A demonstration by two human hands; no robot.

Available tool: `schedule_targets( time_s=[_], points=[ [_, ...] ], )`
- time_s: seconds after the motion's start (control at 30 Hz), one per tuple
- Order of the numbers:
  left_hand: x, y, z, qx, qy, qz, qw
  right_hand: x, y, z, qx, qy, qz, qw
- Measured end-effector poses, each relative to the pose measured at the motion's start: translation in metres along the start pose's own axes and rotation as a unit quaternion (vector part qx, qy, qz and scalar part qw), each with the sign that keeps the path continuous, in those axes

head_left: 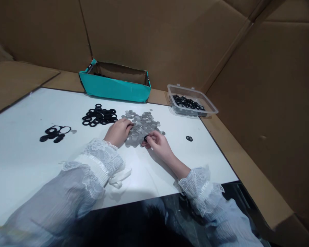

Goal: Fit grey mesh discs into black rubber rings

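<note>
A spread-out pile of small grey translucent discs [141, 125] lies on the white board between my hands. My right hand [158, 144] is at the pile's near right edge, pinching a small black ring [145, 138] between thumb and fingers. At the pile's left side is my left hand [119, 132], its fingers curled together and touching the discs. Whatever its fingertips grip, if anything, is hidden. Just beyond my left hand sits a heap of larger black rings [99, 116].
A teal open box [115, 90] with black pieces inside stands at the back. Right of it is a clear plastic tub [211, 106] of black rings. Several black rings [53, 133] lie at left, two small ones [189, 138] at right. Cardboard walls [154, 41] enclose the board.
</note>
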State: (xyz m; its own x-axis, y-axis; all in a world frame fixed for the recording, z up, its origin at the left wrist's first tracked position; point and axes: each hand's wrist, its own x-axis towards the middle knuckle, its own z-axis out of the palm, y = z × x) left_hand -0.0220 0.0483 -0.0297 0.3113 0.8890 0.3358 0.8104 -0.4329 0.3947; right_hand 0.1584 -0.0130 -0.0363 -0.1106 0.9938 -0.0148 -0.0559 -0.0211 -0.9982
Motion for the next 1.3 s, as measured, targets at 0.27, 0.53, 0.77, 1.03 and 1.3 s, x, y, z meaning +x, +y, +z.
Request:
schedule_targets(
  time_s=[0.27,0.53,0.77,1.03,1.3],
  points=[
    [0.006,0.004,-0.002,-0.001,0.031,-0.029,0.999,-0.002,-0.011,0.001,0.015,0.053,-0.028,0.998],
    [-0.019,0.047,-0.016,-0.250,0.020,-0.077,0.965,0.000,-0.017,-0.004,-0.033,0.059,-0.012,0.998],
    [-0.029,0.065,-0.012,-0.334,0.021,-0.075,0.939,-0.002,-0.018,-0.004,0.055,-0.006,0.029,0.998],
    [-0.026,0.060,-0.015,-0.406,-0.062,-0.095,0.907,-0.006,-0.019,-0.007,-0.047,-0.012,-0.021,0.999],
    [-0.027,0.059,-0.018,-0.403,-0.100,-0.121,0.902,-0.012,-0.017,-0.006,-0.259,-0.011,-0.126,0.957]
  ],
)
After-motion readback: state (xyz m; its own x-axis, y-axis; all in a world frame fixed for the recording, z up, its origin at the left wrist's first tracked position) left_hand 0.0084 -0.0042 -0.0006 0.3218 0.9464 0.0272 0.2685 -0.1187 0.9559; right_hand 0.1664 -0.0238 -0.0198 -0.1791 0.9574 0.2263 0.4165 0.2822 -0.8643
